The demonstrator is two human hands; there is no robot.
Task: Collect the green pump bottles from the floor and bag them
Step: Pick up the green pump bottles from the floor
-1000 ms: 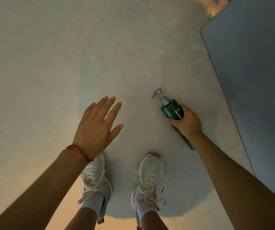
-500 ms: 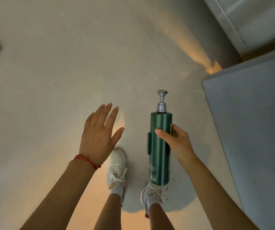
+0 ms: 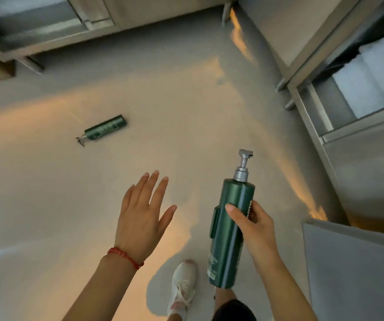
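Note:
My right hand [image 3: 253, 224] grips a tall green pump bottle [image 3: 229, 230] around its middle and holds it upright above the floor, grey pump on top. A second green pump bottle [image 3: 105, 129] lies on its side on the floor, farther ahead and to the left, pump pointing left. My left hand [image 3: 143, 216] hovers flat with fingers spread, holding nothing, left of the held bottle. No bag is in view.
Metal shelving [image 3: 47, 31] runs along the far wall, and a second metal rack [image 3: 320, 126] with white folded cloth stands at the right. A grey panel [image 3: 353, 269] fills the lower right corner. My shoe [image 3: 181, 288] is below, on the pale floor.
My right hand has lifted the bottle from the floor to upright. The view has tilted up as I rose, bringing the second bottle and the shelving into sight.

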